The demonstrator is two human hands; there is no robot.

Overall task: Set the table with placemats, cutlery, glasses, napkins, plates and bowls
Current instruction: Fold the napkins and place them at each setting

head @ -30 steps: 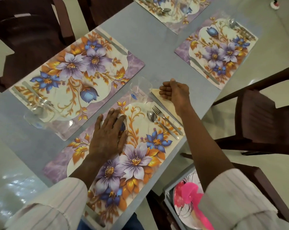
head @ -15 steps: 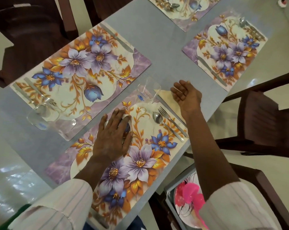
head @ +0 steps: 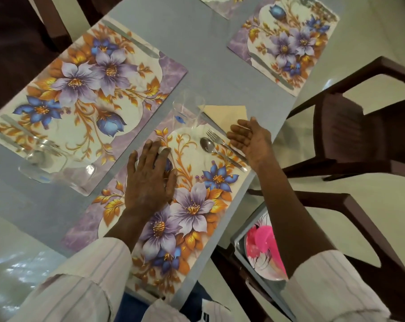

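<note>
My left hand (head: 150,180) lies flat, fingers spread, on the nearest floral placemat (head: 192,212). A spoon (head: 208,146) and a fork (head: 220,141) lie side by side at that mat's far right end. A clear glass (head: 188,110) stands at its far edge, next to a cream napkin (head: 227,115). My right hand (head: 250,138) hovers palm-up and empty, fingers relaxed, just right of the fork and over the napkin's near edge.
A second placemat (head: 87,89) on the left carries cutlery and a lying glass (head: 55,168). A third mat (head: 287,40) lies far right. Brown chairs (head: 359,140) stand right of the table. A grey bin (head: 241,235) on the near chair holds a pink-patterned plate (head: 264,254).
My right hand has come off the napkin, turned palm-up and drawn back toward the table edge. My left hand stays flat on the mat.
</note>
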